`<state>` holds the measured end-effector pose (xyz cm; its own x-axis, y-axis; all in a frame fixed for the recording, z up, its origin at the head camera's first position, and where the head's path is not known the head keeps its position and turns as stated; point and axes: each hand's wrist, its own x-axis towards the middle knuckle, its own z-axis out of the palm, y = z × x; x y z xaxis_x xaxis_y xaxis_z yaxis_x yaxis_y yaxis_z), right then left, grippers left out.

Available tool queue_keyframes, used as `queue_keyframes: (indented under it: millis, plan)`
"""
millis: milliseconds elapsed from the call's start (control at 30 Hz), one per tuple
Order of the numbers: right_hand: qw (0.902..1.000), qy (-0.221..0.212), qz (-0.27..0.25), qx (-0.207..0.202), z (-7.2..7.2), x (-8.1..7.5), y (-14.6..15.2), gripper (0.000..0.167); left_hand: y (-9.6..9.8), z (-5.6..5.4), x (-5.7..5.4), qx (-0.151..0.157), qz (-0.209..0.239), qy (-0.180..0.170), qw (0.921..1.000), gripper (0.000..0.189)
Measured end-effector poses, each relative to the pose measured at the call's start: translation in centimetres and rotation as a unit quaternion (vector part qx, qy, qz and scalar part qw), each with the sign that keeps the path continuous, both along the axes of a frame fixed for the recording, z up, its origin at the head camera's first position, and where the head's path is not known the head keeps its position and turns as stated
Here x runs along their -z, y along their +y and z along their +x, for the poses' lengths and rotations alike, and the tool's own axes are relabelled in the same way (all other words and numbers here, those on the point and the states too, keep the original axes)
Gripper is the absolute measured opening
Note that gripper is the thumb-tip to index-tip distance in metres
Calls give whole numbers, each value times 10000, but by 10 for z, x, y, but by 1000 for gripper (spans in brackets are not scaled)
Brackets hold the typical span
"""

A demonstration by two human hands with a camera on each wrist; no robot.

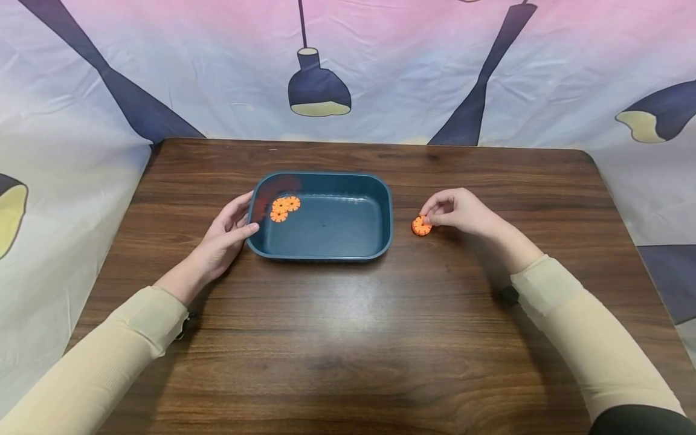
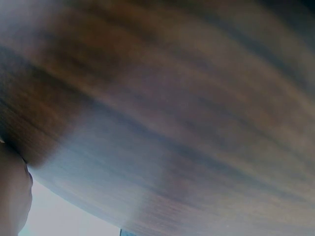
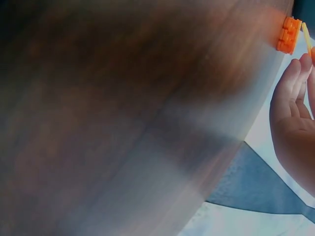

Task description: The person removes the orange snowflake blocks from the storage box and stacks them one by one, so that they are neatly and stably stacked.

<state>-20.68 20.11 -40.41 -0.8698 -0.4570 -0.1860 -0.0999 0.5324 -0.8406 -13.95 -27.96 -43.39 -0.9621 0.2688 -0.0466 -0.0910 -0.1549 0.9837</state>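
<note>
My left hand (image 1: 224, 237) grips the left wall of a dark blue-green plastic tray (image 1: 321, 258), its thumb at the rim and its fingers along the outside. Inside the tray, toward its left end, lie several orange notched discs (image 1: 280, 215). Right of the tray, my right hand (image 1: 455, 211) pinches an orange notched disc (image 1: 422, 226) between thumb and fingertips. The right wrist view shows that disc (image 3: 306, 37) tilted beside a short stack of orange discs (image 3: 289, 35) on the table. Only a sliver of the left hand (image 2: 14, 191) enters the left wrist view.
The dark wood-grain table (image 1: 348, 338) carries the tray and discs. A pale cloth (image 1: 391, 72) printed with lamp shapes hangs behind the table's far edge and down both sides.
</note>
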Motion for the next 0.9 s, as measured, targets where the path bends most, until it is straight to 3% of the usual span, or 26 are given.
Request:
queue_keyframes:
  millis: [367, 900]
  plan:
    - [9994, 201, 259, -85, -3, 6, 1, 14, 0, 0, 0, 5, -15, -15, 10000, 60]
    - [9984, 161, 534, -82, -4, 8, -1, 13, -1, 0, -3, 19, -71, -93, 9999, 60]
